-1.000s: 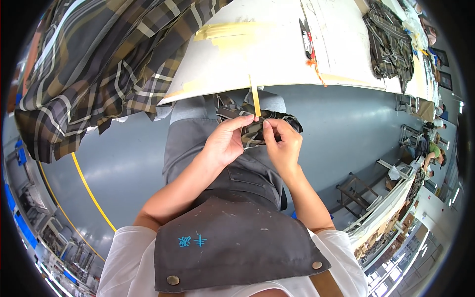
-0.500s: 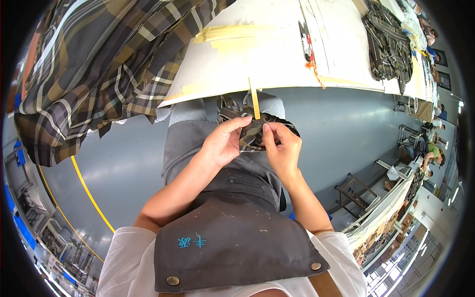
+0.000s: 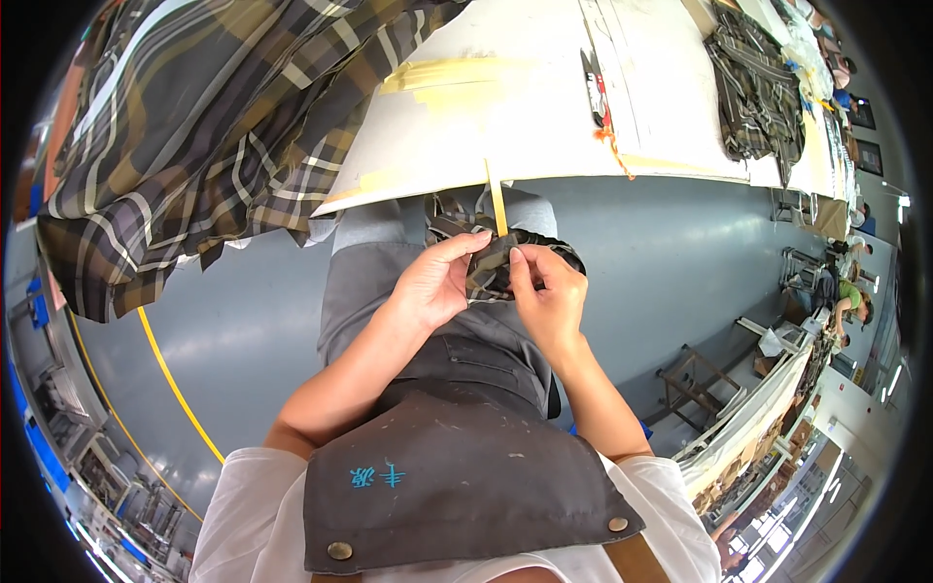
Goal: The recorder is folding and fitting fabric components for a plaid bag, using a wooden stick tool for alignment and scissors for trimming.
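Both hands work on a small bunched piece of dark plaid fabric point(image 3: 493, 277) over my lap, in front of the table edge. My left hand point(image 3: 437, 280) grips its left side, thumb on top and the fingers beneath mostly hidden. On the right, thumb and forefinger of my right hand point(image 3: 550, 296) pinch the cloth. A yellow strip of tape point(image 3: 498, 199) hangs from the table edge down to the fabric, its lower end close to my fingertips. More of the plaid cloth spreads past my right hand and toward my knees.
A white table point(image 3: 544, 126) lies ahead, patched with yellow tape. Large plaid fabric point(image 3: 224, 146) drapes over its left side. Snips with red-and-black handles point(image 3: 595, 92) lie on it; a plaid pile point(image 3: 753, 87) sits right. A metal stand point(image 3: 695, 379) is on the floor at right.
My right hand has shifted slightly left along the cloth, still pinching. The left hand keeps its hold nearly in place. The whole view has moved a little.
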Demonstrator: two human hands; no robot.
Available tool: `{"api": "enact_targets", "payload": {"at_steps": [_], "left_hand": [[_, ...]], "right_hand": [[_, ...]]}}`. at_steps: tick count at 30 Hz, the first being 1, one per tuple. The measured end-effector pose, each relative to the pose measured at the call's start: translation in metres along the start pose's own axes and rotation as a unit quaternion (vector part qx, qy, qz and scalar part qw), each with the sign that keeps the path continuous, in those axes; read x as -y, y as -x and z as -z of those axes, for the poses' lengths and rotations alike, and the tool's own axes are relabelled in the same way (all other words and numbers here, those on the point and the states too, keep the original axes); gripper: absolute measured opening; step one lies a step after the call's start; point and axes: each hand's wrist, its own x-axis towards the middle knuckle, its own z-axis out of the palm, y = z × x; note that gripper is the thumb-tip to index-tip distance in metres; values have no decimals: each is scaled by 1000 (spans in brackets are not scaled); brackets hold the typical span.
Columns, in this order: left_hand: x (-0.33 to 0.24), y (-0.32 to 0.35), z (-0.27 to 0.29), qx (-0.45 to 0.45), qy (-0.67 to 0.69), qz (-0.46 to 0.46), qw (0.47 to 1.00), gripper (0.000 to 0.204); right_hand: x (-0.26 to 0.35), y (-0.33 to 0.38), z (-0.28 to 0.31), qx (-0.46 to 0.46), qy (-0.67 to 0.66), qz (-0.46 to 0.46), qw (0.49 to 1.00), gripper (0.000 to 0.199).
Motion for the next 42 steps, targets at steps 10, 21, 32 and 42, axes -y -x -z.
{"api": "enact_targets", "payload": {"at_steps": [10,21,32,42], "left_hand": [[-13,-10,2,-10,-71,-33,997,16],[3,-23,13,37,18,-78,996,15],[-13,-12,1,44,-23,-49,998,9],[-17,-23,6,106,-38,-89,990,23]], "right_hand": [[3,-7,-5,-8,-4,-31,999,4],[11,-19,-2,-37,12,59,998,9],[22,-27,-1,2,-68,-99,993,15],[-35,-18,4,59,135,138,979,21]]}}
